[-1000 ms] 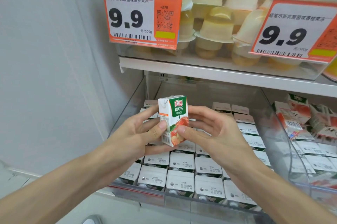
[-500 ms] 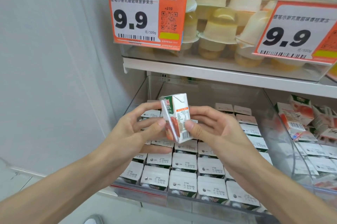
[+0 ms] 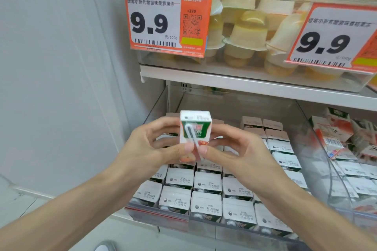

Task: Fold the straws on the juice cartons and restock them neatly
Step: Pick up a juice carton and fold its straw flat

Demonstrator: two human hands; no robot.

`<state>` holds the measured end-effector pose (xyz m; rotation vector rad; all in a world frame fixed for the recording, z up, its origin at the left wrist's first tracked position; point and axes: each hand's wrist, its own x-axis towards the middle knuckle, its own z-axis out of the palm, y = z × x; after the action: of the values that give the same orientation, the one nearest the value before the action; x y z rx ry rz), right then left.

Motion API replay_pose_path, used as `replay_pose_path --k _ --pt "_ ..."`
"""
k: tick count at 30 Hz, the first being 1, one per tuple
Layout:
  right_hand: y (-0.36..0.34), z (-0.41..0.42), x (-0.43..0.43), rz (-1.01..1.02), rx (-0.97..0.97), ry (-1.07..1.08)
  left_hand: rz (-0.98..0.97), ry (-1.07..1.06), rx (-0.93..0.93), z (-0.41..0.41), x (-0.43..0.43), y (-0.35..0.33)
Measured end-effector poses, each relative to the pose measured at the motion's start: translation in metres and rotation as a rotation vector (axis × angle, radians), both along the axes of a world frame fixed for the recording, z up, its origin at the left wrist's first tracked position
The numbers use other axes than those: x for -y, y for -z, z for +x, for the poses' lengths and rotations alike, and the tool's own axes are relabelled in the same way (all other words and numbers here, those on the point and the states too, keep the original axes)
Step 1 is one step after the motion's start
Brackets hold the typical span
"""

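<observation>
A small white and green juice carton [image 3: 201,128] is held upright in front of the lower shelf, its straw side facing me. A wrapped white straw [image 3: 191,137] runs bent down that face. My left hand [image 3: 155,148] grips the carton's left side, thumb on the lower front. From the right, my right hand [image 3: 234,154] holds it, thumb tip pressing near the straw's lower end. Beneath my hands, rows of matching cartons [image 3: 206,187] stand packed in a clear bin [image 3: 179,215].
A second clear bin [image 3: 338,181] at the right holds loosely piled cartons. The white shelf [image 3: 244,85] above carries jelly cups [image 3: 246,38] behind orange 9.9 price tags [image 3: 165,20]. A pale wall [image 3: 57,87] stands close on the left.
The carton has been turned in both hands, from its printed front through a side face to the straw side. The view has shifted slightly closer.
</observation>
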<state>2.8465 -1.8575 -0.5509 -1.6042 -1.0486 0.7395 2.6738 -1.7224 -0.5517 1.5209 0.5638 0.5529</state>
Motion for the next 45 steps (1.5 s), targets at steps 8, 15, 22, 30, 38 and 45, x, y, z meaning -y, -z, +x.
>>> replay_pose_path --k 8,15,22,30,38,45 --pt "-0.004 0.001 -0.001 -0.025 -0.345 -0.134 0.186 -0.032 0.022 0.000 -0.007 0.003" --pt "-0.007 0.004 -0.004 -0.020 -0.511 -0.079 0.250 0.029 0.005 0.002 -0.001 0.000" --pt "-0.008 0.004 0.000 0.037 -0.395 -0.099 -0.186 0.239 -0.113 -0.004 -0.004 -0.005" --pt "-0.003 0.003 -0.002 -0.003 -0.418 -0.078 -0.342 0.128 -0.072 0.007 -0.005 -0.007" --pt "-0.006 0.002 -0.002 0.049 -0.453 -0.060 -0.559 -0.013 -0.101 0.013 -0.003 -0.005" --pt "-0.005 0.002 -0.001 0.032 -0.420 -0.069 -0.499 0.037 -0.110 0.009 0.000 -0.006"
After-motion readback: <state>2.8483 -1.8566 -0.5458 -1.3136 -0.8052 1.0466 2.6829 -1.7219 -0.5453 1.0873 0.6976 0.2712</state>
